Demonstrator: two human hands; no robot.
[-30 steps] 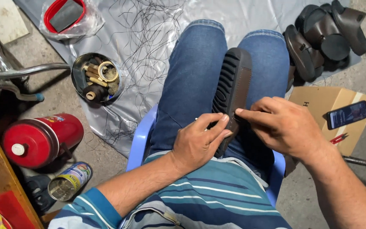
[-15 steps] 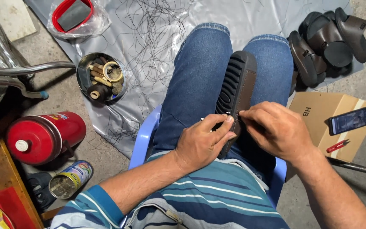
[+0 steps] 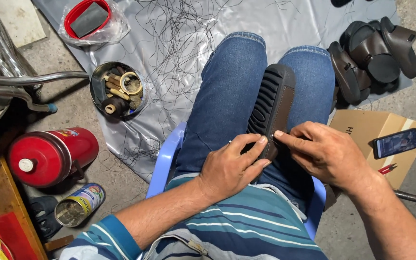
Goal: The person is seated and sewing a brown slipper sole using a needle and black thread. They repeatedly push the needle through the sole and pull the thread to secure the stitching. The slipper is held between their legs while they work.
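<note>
- Sitting on a blue plastic chair [image 3: 165, 155], the person kept a dark ridged shoe sole [image 3: 271, 107] wedged upright between the denim-clad knees, its near end at the hands
- left hand [image 3: 230, 168] lay over the near end of the sole, its grip clenched on that end with the fingertips [image 3: 262, 140] pressed to its brown edge; a thin pale needle tip [image 3: 229, 142] showed by the knuckles
- right hand [image 3: 324, 153] met it from the other side, forefinger and thumb pinched at the same edge; whether anything sat in that pinch could not be told
- grey plastic sheet [image 3: 179, 33] covered the floor ahead, strewn with loose black threads [image 3: 184, 48]; a round tin of spools [image 3: 117, 90] stood on its left part
- red cylinder [image 3: 49, 156] and an open can [image 3: 79, 204] lay on the floor at left
- brown sandals [image 3: 371, 50] were piled at right; a phone [image 3: 395, 142] rested on a cardboard box [image 3: 362, 126] beside them
</note>
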